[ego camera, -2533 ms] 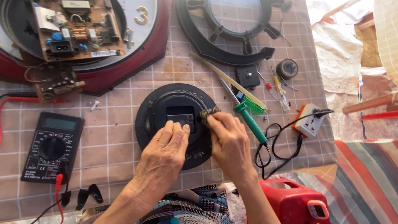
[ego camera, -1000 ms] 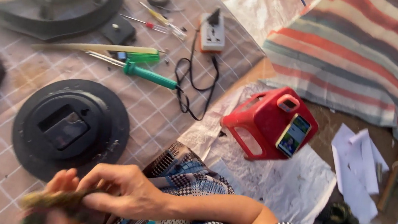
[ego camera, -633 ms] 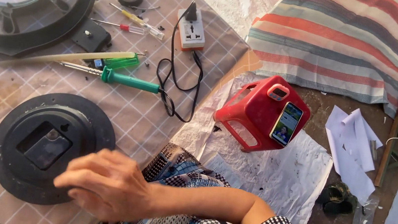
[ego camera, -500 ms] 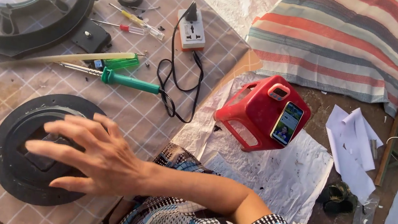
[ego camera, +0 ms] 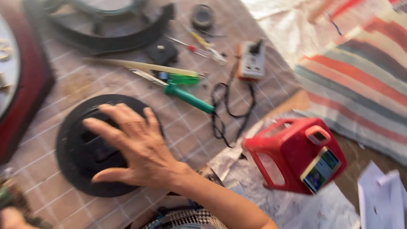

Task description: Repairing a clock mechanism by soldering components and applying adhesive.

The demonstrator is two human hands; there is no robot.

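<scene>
Here the right hand point(ego camera: 140, 148) lies spread flat on the black disc point(ego camera: 74, 153), grip wide open

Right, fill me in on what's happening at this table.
A person sits at a checked table strewn with clock parts. Their right hand lies spread, palm down, on a round black disc. The left hand, at the bottom edge, grips a small blurred part. A green-handled tool lies beyond, and a red stool stands beside the table.

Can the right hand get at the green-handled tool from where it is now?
Probably yes. The right hand lies spread flat on the black round disc, holding nothing, and the green-handled tool lies just beyond its fingertips on the checked table, with bare cloth between. Only the black cord lies near the tool's handle end.
</scene>
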